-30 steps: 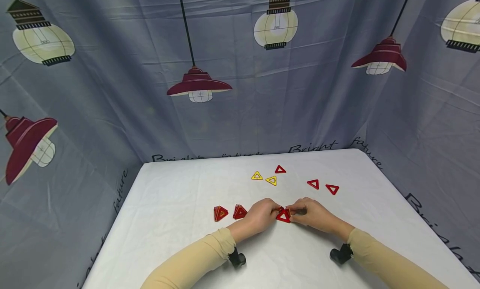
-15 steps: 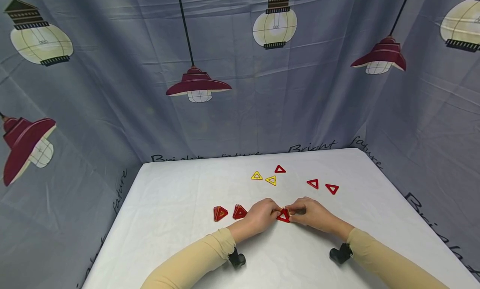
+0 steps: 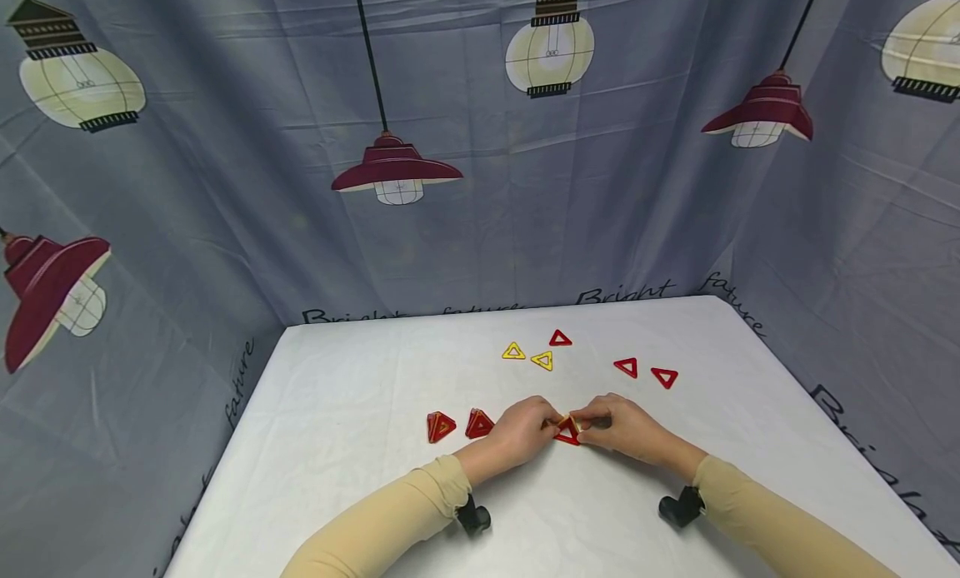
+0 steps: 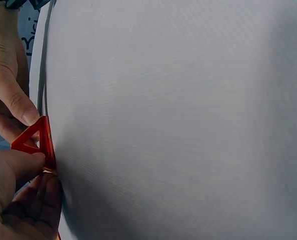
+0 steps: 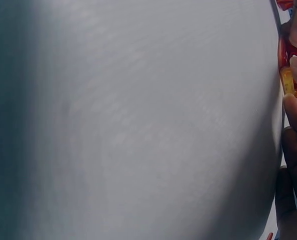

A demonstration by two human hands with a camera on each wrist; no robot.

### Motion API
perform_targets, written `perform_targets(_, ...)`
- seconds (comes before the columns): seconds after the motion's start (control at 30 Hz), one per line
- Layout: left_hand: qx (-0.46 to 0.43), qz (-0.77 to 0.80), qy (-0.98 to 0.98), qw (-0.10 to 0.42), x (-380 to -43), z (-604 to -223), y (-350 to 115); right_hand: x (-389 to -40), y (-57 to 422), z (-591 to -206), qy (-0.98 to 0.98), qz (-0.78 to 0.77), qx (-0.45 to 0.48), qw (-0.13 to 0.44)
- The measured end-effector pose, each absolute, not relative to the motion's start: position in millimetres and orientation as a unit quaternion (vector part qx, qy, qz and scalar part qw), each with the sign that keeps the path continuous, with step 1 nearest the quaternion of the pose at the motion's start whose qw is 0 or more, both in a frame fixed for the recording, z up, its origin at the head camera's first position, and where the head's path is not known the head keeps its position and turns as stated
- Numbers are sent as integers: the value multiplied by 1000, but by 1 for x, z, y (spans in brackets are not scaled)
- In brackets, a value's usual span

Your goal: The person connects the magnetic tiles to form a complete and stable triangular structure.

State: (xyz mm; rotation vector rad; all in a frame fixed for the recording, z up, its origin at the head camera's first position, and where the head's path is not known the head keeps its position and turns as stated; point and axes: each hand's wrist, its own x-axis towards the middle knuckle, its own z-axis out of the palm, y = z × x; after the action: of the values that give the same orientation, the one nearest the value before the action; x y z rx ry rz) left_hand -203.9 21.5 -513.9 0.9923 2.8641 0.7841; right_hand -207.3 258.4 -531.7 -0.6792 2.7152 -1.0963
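Between both hands, at the middle of the table, a hollow red triangle tile stands tilted toward me. A yellow triangle tile meets a red one at the fingertips in the right wrist view. My left hand pinches the red tile's left side; its thumb lies across the frame in the left wrist view. From the right, my right hand pinches the joined tiles between thumb and fingers. The fingers hide the rear of this small construction. Left of my left hand sit two small red pyramids, one outer and one nearer.
Farther back on the white table lie two loose yellow triangles, including a left one. Loose red triangles lie at the back and to the right. A grey patterned curtain surrounds the table.
The red tile between the hands has tipped slightly, and a yellow edge now shows above it at the fingertips. Both hands stay in nearly the same place.
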Motion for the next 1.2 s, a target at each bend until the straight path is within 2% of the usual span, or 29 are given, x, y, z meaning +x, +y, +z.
perform_targets(0.23,308,262,914,22,-204,-514,20,-206,257,-530,905,-361,-215,69)
perform_targets(1.0,320,250,914,6,-205,-518,20,-207,256,-528,913,-329,-230,66)
perform_targets(1.2,318,254,913,4,-204,-517,21,-206,256,-528,918,-331,-210,67)
